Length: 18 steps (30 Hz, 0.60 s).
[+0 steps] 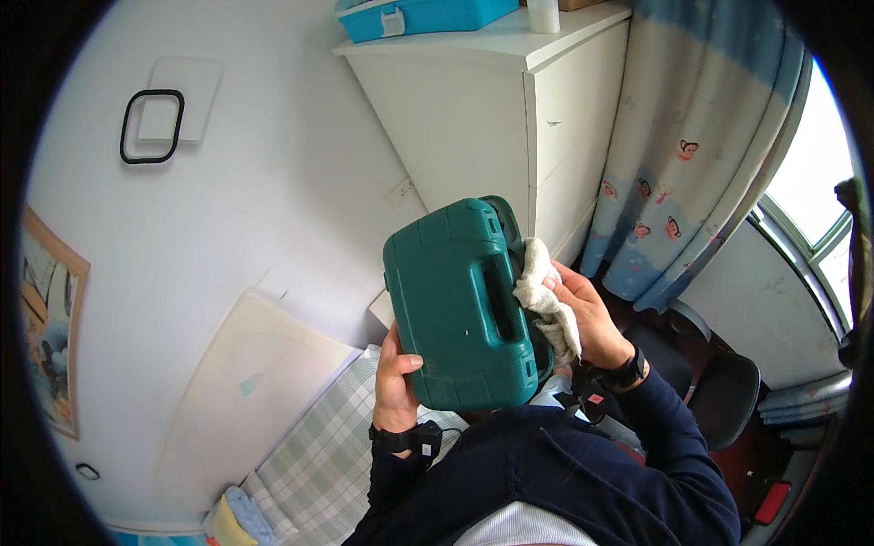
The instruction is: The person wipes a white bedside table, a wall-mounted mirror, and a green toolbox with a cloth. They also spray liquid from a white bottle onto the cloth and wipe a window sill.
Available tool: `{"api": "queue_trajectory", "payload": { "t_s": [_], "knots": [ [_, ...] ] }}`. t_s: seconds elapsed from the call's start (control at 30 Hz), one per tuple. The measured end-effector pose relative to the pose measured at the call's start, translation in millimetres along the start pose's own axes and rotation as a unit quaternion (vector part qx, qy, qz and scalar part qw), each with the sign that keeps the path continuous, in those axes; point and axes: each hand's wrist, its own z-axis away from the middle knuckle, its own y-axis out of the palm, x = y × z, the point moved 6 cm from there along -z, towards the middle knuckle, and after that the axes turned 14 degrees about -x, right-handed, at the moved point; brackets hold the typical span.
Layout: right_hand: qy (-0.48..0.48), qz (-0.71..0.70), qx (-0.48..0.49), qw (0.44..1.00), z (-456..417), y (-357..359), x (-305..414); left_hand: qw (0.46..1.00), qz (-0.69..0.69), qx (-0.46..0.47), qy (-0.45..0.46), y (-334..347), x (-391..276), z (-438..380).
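A green plastic carrying case (pixel 444 307) with a built-in handle is held up before my chest, tilted. My left hand (pixel 398 375) grips its lower left edge, thumb on the broad face and the other fingers hidden beneath. On the other side, my right hand (pixel 587 310) pinches a crumpled off-white cloth (pixel 546 293). The cloth lies against the case's handle side, where the two halves appear parted at the rim. What is inside the case cannot be seen.
A white cabinet (pixel 464 116) stands ahead, bearing a blue plastic box (pixel 430 17) and a white bottle (pixel 543 15). Patterned curtains (pixel 655 170) hang at right, above a black chair (pixel 724 403). A bed with a checked sheet (pixel 328 443) lies at lower left.
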Motion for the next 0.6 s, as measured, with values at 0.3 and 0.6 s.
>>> {"api": "queue_trajectory", "payload": {
  "t_s": [0.3,0.6],
  "knots": [
    [-0.18,0.307,-0.022,0.934,-43,-1,47,0.989,-0.121,0.073,0.044,9,-9,13],
    [-0.208,0.415,-0.122,0.877,-64,-26,50,0.987,-0.13,0.078,0.05,22,-4,17]
  ]
}}
